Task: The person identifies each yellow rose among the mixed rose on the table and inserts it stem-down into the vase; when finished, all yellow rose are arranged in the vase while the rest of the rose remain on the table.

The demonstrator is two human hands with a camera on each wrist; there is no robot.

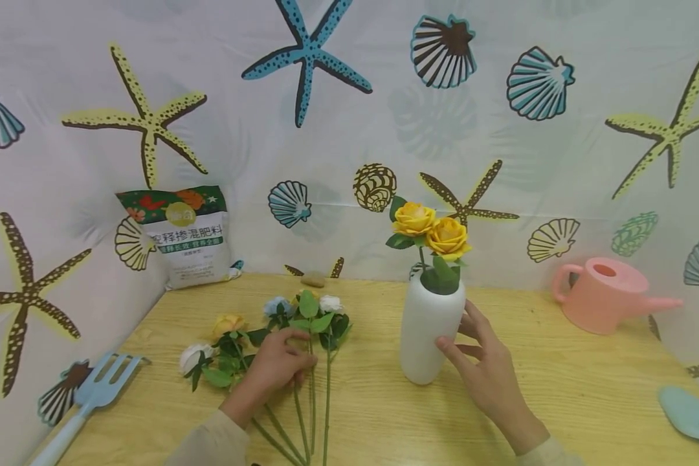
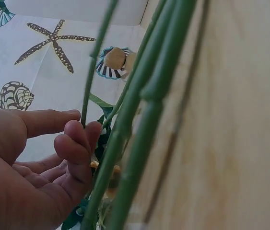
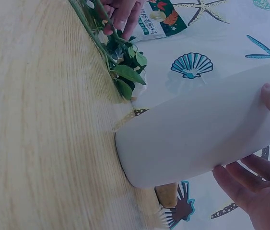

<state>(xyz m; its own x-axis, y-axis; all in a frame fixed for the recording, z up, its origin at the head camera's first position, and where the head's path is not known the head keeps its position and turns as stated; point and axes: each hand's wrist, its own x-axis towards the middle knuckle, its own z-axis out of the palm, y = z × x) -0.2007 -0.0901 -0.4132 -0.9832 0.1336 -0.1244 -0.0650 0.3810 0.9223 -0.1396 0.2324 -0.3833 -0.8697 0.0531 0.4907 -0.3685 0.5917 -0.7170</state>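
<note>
While the left hand [image 1: 279, 362] pinches a green stem [image 2: 92, 62], the neighbouring stems [image 2: 154, 91] could snag it

The left fingers make a narrow pinch, thumb against fingertips, on a thin, round shaft; so slight a grip could let it roll or slip if the flower end swings. Just beside it in the left wrist view run its neighbours, so a sideways pull might drag them along. Farther up, leaves bunch near a blue flower [image 1: 277, 305] and a white flower [image 1: 331, 304]; one hooked leaf could scatter the group. Which blossom belongs to the pinched stem I cannot tell for certain, as the foliage overlaps.

The right fingers hold the white vase [image 1: 422, 330], the thumb on its near face and the others behind, with the right hand [image 1: 489, 372] at its right side. The vase stands upright on the worktop [image 1: 378, 414], right of the loose flowers and apart from them. A pair of yellow roses [image 1: 437, 234] rises from its mouth. Tall and narrow, it would probably tip under a push high on its side, and the roses add weight at the top. Farther right, the pink watering can [image 1: 600, 298] seems at risk only from a wide sweep of the arm.
</note>
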